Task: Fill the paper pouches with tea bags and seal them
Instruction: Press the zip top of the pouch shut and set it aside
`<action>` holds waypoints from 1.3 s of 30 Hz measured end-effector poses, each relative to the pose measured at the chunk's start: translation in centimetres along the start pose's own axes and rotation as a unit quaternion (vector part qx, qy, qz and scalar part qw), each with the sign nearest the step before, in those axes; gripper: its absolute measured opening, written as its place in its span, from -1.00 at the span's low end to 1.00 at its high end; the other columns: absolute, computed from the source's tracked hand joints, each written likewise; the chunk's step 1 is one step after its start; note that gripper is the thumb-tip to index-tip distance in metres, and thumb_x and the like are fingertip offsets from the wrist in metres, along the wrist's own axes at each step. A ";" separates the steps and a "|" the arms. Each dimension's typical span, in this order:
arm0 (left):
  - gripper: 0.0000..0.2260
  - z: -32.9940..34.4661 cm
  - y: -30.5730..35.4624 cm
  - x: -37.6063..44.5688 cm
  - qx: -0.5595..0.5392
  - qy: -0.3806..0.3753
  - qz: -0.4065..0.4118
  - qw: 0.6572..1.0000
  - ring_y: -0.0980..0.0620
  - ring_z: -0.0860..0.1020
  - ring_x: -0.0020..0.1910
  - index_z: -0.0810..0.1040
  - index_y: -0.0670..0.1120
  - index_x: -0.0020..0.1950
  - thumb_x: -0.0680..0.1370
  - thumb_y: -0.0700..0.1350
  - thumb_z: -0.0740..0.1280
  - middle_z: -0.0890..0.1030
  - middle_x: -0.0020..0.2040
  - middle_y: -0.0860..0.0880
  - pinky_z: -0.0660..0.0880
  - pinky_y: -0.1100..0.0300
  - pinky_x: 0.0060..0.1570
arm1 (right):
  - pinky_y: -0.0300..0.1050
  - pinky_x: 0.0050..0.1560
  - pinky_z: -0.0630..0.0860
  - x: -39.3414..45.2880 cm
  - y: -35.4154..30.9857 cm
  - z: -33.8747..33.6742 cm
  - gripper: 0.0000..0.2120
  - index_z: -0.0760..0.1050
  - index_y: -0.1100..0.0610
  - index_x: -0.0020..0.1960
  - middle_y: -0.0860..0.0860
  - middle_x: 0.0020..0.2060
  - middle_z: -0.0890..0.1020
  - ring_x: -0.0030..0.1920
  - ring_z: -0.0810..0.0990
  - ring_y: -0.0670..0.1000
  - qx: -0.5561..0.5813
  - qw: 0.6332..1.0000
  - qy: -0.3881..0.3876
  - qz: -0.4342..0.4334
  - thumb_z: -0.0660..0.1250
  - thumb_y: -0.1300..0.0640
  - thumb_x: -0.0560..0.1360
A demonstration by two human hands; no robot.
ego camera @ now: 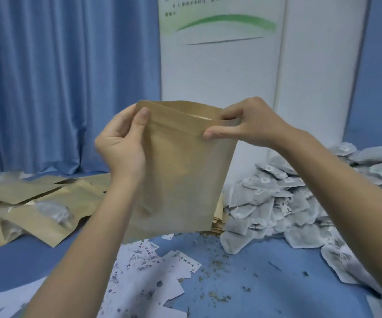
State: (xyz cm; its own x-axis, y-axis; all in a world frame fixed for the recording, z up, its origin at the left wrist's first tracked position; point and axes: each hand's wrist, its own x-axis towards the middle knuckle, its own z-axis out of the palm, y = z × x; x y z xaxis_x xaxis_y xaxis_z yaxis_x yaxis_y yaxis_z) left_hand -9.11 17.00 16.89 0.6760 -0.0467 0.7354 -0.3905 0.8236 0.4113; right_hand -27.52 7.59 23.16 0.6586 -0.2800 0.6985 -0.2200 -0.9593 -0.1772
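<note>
- The brown paper pouch (181, 175) hangs upright in the air above the blue worktop (254, 283), mouth up.
- Left hand (121, 145) pinches its top left corner; right hand (242, 125) pinches the top right edge.
- Tea bags (277, 210) lie piled right.

Blue pleated curtain (66, 76) at left; white wall panel (220, 72) with green swoosh; blue-covered bench (242, 271) below.

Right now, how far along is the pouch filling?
Done: several filled pouches lie on the left of the table, tea bags showing through their windows; whether they are sealed cannot be told. In hand: left hand and right hand pinch the top corners of one raised pouch, at its zip strip. Left: a large tea bag pile on the right.
</note>
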 end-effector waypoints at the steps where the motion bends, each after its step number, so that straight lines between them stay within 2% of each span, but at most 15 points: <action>1: -0.90 0.5 -0.3 -0.5 -0.011 -0.004 -0.024 1.000 0.25 0.61 -0.17 0.62 -0.09 -0.04 0.49 -0.25 0.41 0.66 -0.27 0.21 0.48 0.37 -0.08 | -0.19 -0.44 -0.01 -0.3 0.2 -0.7 -0.37 0.20 0.10 -0.52 -0.05 -0.55 0.14 -0.44 0.10 -0.08 -0.006 1.000 0.008 0.002 0.36 -0.43 0.15; 4: -0.91 1.8 -1.2 -2.2 -0.042 0.006 -0.092 0.995 0.24 0.61 -0.21 0.61 -0.07 -0.10 0.48 -0.25 0.41 0.67 -0.30 0.18 0.48 0.36 -0.10 | -0.17 -0.43 -0.04 -1.5 1.3 -2.2 -0.36 0.02 0.04 -0.49 -0.03 -0.56 0.09 -0.44 0.06 -0.07 -0.038 0.999 0.027 0.007 0.33 -0.41 0.15; 8: -0.90 3.0 -2.2 -4.5 -0.070 0.004 -0.172 0.983 0.25 0.61 -0.25 0.60 -0.06 -0.14 0.46 -0.25 0.42 0.67 -0.32 0.16 0.50 0.37 -0.14 | -0.15 -0.43 0.07 -3.2 3.0 -2.9 -0.40 0.05 0.06 -0.52 -0.02 -0.61 0.11 -0.48 0.09 -0.02 -0.177 0.984 0.000 0.034 0.26 -0.39 0.20; 11: -0.94 3.2 -3.1 -6.2 -0.085 -0.001 -0.252 0.964 0.18 0.62 -0.22 0.61 -0.09 -0.10 0.47 -0.23 0.42 0.67 -0.27 0.10 0.54 0.29 -0.07 | -0.14 -0.44 0.12 -4.1 4.0 -2.6 -0.41 0.12 0.05 -0.55 -0.06 -0.63 0.20 -0.51 0.18 -0.09 -0.274 0.960 -0.030 0.055 0.32 -0.35 0.28; 14: -0.89 3.4 -4.3 -7.9 -0.126 -0.059 -0.359 0.923 0.10 0.62 -0.18 0.60 -0.15 -0.02 0.48 -0.16 0.40 0.67 -0.19 0.02 0.57 0.23 -0.09 | -0.19 -0.46 0.09 -4.7 4.9 -2.2 -0.38 0.13 0.08 -0.54 -0.05 -0.62 0.21 -0.51 0.19 -0.13 -0.315 0.946 -0.043 0.060 0.33 -0.37 0.26; 17: -0.64 3.3 -5.3 -8.7 -0.153 -0.204 -0.432 0.865 0.02 0.63 -0.07 0.59 -0.21 0.08 0.39 -0.02 0.40 0.67 -0.03 -0.08 0.57 0.21 -0.13 | -0.16 -0.47 0.09 -5.4 5.9 -1.9 -0.36 0.10 0.11 -0.53 0.00 -0.62 0.19 -0.53 0.18 -0.09 -0.307 0.948 -0.039 0.069 0.31 -0.40 0.21; 19: -0.65 3.3 -5.6 -9.4 -0.131 -0.271 -0.434 0.849 0.01 0.65 -0.10 0.61 -0.19 0.05 0.35 -0.01 0.41 0.68 -0.05 -0.10 0.57 0.20 -0.17 | -0.13 -0.43 0.11 -5.9 6.5 -1.6 -0.37 0.11 0.11 -0.51 0.04 -0.59 0.20 -0.52 0.20 -0.09 -0.295 0.952 -0.048 0.067 0.19 -0.45 0.15; 22: -0.72 3.5 -6.4 -10.1 -0.101 -0.231 -0.436 0.864 0.00 0.66 -0.16 0.62 -0.18 -0.02 0.33 -0.07 0.42 0.69 -0.11 -0.12 0.60 0.18 -0.18 | -0.11 -0.40 0.12 -6.8 7.4 -1.6 -0.36 0.13 0.11 -0.48 0.03 -0.56 0.19 -0.49 0.20 -0.02 -0.241 0.966 -0.062 0.066 0.11 -0.50 0.12; 25: -0.76 3.5 -6.8 -10.2 -0.074 -0.220 -0.422 0.876 0.02 0.66 -0.19 0.63 -0.17 -0.08 0.32 -0.07 0.43 0.70 -0.13 -0.11 0.60 0.21 -0.19 | -0.31 -0.40 0.20 -7.5 8.3 -2.5 -0.30 0.34 0.17 -0.39 0.02 -0.52 0.28 -0.44 0.22 -0.01 -0.218 0.967 -0.104 0.079 0.12 -0.52 0.13; 27: -0.84 4.0 -6.8 -10.3 -0.062 -0.225 -0.405 0.884 0.05 0.65 -0.24 0.65 -0.13 -0.15 0.34 -0.09 0.45 0.70 -0.18 -0.07 0.57 0.26 -0.27 | -0.43 -0.34 0.24 -7.5 8.3 -3.0 -0.35 0.51 0.00 -0.22 -0.08 -0.46 0.46 -0.40 0.39 -0.11 -0.234 0.959 -0.126 0.096 0.11 -0.55 0.11; 29: -0.93 4.6 -6.8 -10.6 -0.032 -0.233 -0.375 0.897 0.08 0.64 -0.25 0.66 -0.10 -0.21 0.39 -0.11 0.45 0.70 -0.20 -0.05 0.55 0.28 -0.30 | -0.35 -0.22 0.30 -7.1 7.9 -2.8 -0.40 0.47 -0.20 -0.02 -0.22 -0.28 0.52 -0.27 0.46 -0.26 -0.203 0.966 -0.118 0.111 0.15 -0.55 0.11; 32: -0.92 5.3 -6.9 -10.9 -0.003 -0.236 -0.344 0.909 0.11 0.63 -0.27 0.68 -0.05 -0.26 0.43 -0.11 0.45 0.70 -0.22 -0.01 0.53 0.30 -0.31 | -0.19 -0.03 0.43 -6.2 7.3 -1.5 -0.44 0.43 -0.18 0.16 -0.26 -0.04 0.44 -0.13 0.50 -0.18 -0.165 0.977 -0.111 0.079 0.31 -0.41 0.24; 34: -0.91 5.3 -6.9 -10.9 0.019 -0.244 -0.324 0.914 0.12 0.63 -0.26 0.67 -0.04 -0.23 0.46 -0.07 0.43 0.70 -0.22 0.00 0.53 0.30 -0.29 | -0.29 -0.03 0.40 -5.7 7.0 -0.9 -0.59 0.51 -0.12 0.10 -0.24 0.01 0.44 -0.06 0.49 -0.18 -0.154 0.975 -0.146 0.071 0.38 -0.27 0.33; 36: -0.81 5.0 -6.8 -10.9 0.042 -0.257 -0.305 0.916 0.09 0.63 -0.20 0.63 -0.09 -0.12 0.47 0.03 0.40 0.69 -0.17 -0.01 0.54 0.25 -0.22 | -0.38 -0.20 0.36 -5.0 6.8 -0.8 -0.77 0.54 -0.08 -0.11 -0.23 -0.22 0.53 -0.18 0.49 -0.22 -0.137 0.971 -0.178 0.087 0.42 -0.19 0.36; 39: -0.61 4.4 -6.6 -11.1 0.020 -0.239 -0.309 0.920 0.01 0.59 -0.23 0.50 -0.20 -0.04 0.40 0.12 0.38 0.65 -0.21 -0.06 0.49 0.12 -0.20 | -0.41 -0.35 0.33 -4.4 6.6 -0.7 -0.80 0.52 -0.05 -0.25 -0.20 -0.43 0.50 -0.35 0.45 -0.29 -0.113 0.969 -0.195 0.105 0.47 -0.14 0.34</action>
State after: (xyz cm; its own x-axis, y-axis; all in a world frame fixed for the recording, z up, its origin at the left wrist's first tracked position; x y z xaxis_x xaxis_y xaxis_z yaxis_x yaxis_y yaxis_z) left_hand -16.78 9.58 8.35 0.4276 -0.7505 0.5039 -0.0526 0.5358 0.8427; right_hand -32.39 2.49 19.41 0.7939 -0.5034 0.3411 -0.5019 -0.8591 -0.0998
